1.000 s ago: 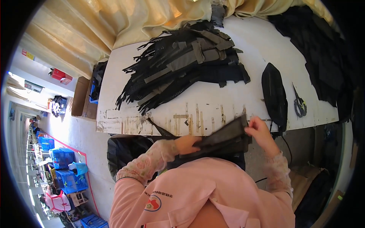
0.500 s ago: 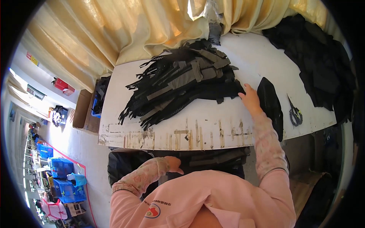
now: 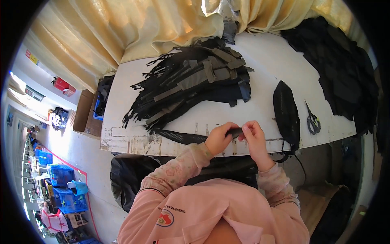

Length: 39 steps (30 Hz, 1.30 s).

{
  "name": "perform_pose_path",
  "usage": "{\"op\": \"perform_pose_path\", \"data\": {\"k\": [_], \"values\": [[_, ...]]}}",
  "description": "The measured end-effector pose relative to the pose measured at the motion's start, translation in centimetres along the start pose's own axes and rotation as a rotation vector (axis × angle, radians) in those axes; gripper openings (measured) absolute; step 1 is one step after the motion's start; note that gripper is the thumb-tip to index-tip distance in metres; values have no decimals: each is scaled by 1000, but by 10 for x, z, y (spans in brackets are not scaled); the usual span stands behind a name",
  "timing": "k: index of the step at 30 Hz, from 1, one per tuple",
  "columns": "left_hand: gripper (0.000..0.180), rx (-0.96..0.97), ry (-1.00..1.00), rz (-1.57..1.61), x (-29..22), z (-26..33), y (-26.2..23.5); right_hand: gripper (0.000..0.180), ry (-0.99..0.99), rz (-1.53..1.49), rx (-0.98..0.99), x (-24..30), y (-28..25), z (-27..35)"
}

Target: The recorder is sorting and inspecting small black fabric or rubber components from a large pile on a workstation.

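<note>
Over the front edge of the white table (image 3: 264, 61), a black mesh fabric strip (image 3: 180, 136) stretches from the left into my hands. My left hand (image 3: 221, 136) is wrapped round the strip near its end. Beside it, my right hand (image 3: 254, 138) pinches the tip of that same end, thumb against fingers. Beyond my hands lies a fanned pile of black and dark grey fabric strips (image 3: 195, 79), frayed mesh ends toward the left. A long black padded-looking piece (image 3: 286, 110) rests right of my right hand, and dark-handled scissors (image 3: 313, 122) lie farther right.
A large heap of black fabric (image 3: 337, 65) covers the table's far right. Yellow curtains (image 3: 154, 24) hang along the back. A black plastic bag (image 3: 132, 173) sits below the front edge. An open cardboard box (image 3: 86, 112) stands at the left, with blue crates (image 3: 67, 201) on the floor.
One mesh strip has come off the pile toward me. My right hand has drawn back from the pile's right end, and my left hand has risen from below the edge to hold the strip.
</note>
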<state>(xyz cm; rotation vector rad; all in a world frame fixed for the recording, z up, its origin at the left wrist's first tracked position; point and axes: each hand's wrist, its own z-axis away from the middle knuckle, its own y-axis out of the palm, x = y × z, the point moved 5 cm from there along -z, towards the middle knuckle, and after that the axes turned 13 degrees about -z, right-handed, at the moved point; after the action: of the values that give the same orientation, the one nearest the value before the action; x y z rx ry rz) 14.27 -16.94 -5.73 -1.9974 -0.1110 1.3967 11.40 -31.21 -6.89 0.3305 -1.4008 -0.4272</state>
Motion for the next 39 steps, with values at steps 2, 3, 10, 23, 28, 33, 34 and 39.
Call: {"op": "perform_pose_path", "data": {"k": [2, 3, 10, 23, 28, 33, 34, 39], "values": [[21, 109, -172, 342, 8, -7, 7, 34, -518, 674, 90, 26, 20, 17], [22, 207, -341, 672, 14, -4, 13, 34, -509, 675, 92, 32, 28, 21], [18, 153, -304, 370, 25, 8, 5, 34, -688, 1052, 92, 18, 28, 13], [14, -28, 356, -439, -48, 26, -23, 12, -475, 1076, 185, 21, 23, -18], [13, -38, 208, -376, -32, 31, -21, 23, 146, 254, 46, -13, -4, -17], [8, 144, -114, 66, -14, 30, -16, 16, 379, -158, 150, -12, 12, 2], [8, 146, -112, 65, -10, 28, -18, 13, 380, -246, 226, -4, 6, 0], [11, 101, -205, 662, 8, 23, -28, 10, 499, -36, 477, -8, 19, 18]]}}
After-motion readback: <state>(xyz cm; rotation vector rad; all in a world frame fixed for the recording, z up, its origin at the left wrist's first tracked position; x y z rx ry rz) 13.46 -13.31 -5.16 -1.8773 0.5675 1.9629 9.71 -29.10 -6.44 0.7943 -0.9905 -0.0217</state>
